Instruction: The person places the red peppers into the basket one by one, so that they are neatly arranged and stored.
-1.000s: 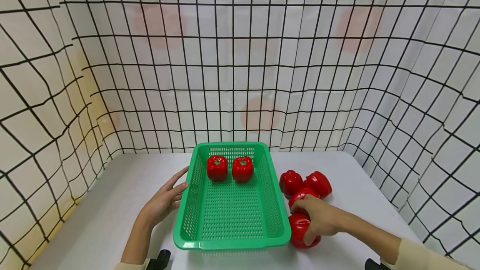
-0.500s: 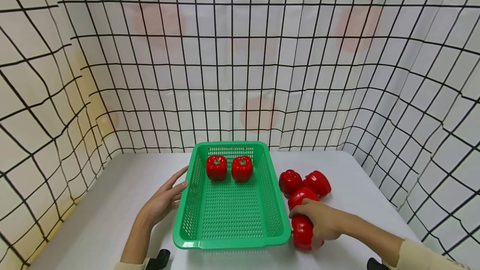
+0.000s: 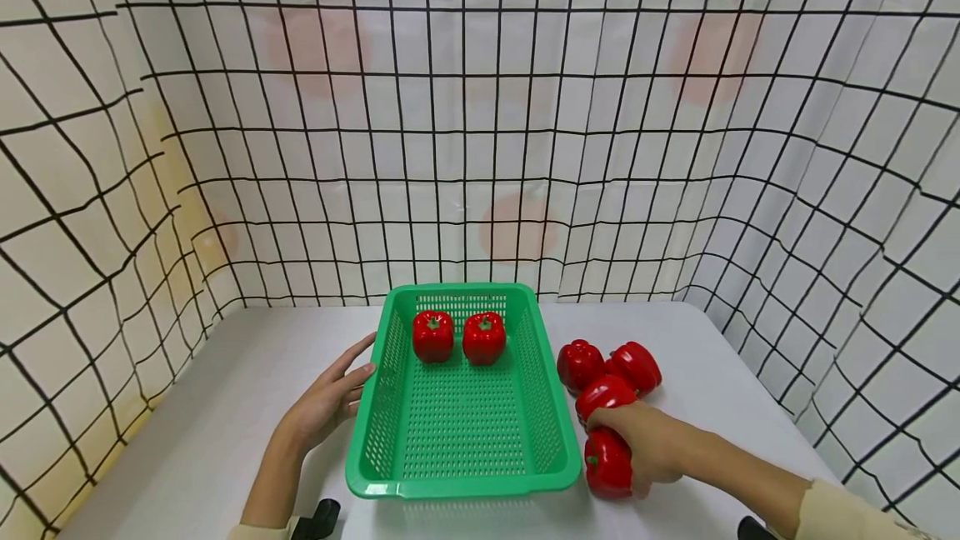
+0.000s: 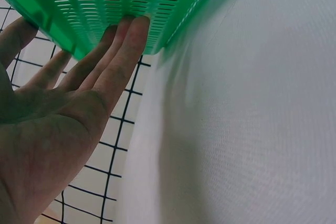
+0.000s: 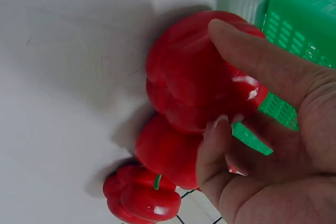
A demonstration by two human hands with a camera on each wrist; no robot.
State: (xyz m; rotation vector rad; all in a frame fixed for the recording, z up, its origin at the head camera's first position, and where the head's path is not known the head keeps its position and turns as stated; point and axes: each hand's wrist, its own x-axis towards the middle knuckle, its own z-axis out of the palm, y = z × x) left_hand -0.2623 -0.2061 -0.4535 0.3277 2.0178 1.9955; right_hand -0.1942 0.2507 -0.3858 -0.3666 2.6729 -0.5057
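Observation:
A green plastic basket [image 3: 465, 440] with slotted walls stands in the middle of the table in the head view, and two red bell peppers [image 3: 484, 338] sit upright at its far end. My left hand [image 3: 324, 407] lies along the basket's left side, its straight fingers touching the slotted wall in the left wrist view. Right of the basket, my right hand [image 3: 651, 447] grips the nearest bell pepper [image 5: 197, 77] between thumb and curled fingers. That pepper lies on its side, its green stem facing the basket in the head view.
Beyond the gripped pepper, several more red bell peppers [image 3: 634, 367] lie in a cluster on the white table [image 3: 720, 382]. White walls with a black grid [image 3: 480, 148] enclose the table's back and sides.
My right hand has turned the nearest pepper and shifted it slightly right, so its stem now faces the basket. My left hand and the basket have stayed in place.

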